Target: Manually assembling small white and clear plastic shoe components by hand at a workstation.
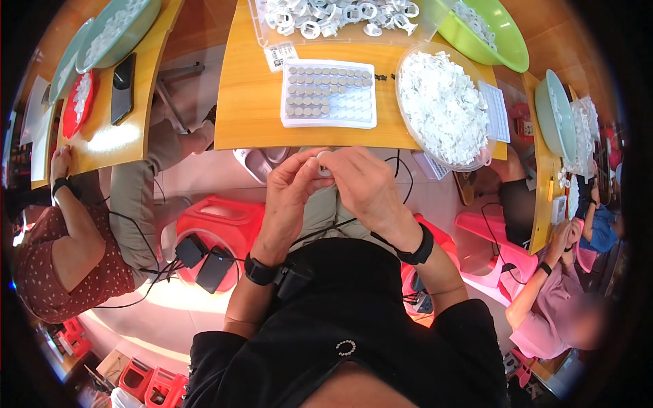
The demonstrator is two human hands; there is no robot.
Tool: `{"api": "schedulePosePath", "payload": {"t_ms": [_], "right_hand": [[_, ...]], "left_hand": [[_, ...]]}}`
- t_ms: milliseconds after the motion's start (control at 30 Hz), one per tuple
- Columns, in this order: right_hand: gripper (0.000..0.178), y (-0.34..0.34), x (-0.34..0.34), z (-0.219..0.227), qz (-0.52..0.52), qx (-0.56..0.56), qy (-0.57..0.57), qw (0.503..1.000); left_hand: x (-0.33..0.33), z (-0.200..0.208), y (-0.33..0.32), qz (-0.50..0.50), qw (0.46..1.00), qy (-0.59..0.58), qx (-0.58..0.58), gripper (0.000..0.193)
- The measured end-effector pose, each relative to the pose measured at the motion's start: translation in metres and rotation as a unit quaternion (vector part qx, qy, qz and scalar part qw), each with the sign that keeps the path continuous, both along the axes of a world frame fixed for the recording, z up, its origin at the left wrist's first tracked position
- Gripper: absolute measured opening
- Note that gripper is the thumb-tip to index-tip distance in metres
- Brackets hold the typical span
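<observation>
Just off the table's near edge, my left hand [294,187] and my right hand [367,185] meet, their fingertips pinched around a small white plastic ring-shaped part [324,172]. Fingers cover most of it, so its full shape cannot be made out. Straight ahead on the wooden table [252,109] lies a white tray [330,123] with rows of round grey discs [309,90]. Some of its places at the lower right hold no disc. To the right stands a round clear bowl heaped with small white plastic pieces [442,105].
A clear bin of white ring parts [330,17] stands behind the tray, beside a green basin [513,47]. Red stools [221,224] and cables flank me. Co-workers sit left [75,265] and right [554,319] at other tables; a black phone [123,88] lies on the left one.
</observation>
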State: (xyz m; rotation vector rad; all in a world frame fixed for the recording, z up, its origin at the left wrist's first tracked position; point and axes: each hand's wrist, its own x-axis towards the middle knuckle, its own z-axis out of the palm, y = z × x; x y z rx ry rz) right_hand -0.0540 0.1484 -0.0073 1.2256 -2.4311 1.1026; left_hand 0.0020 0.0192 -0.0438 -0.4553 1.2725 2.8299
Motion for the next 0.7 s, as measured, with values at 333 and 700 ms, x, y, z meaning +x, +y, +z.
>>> {"api": "schedulePosePath", "payload": {"t_ms": [333,700], "right_hand": [[0.011,0.001,-0.017,0.008,-0.070,-0.140,-0.244,0.957],[0.010,-0.029,-0.048,-0.009,-0.168,-0.071,-0.045,0.982]], "left_hand": [[0.002,0.003,-0.005,-0.020,0.999,0.012,0.045,0.025],[0.002,0.003,-0.015,-0.002,0.998,0.004,0.066,0.027]]}}
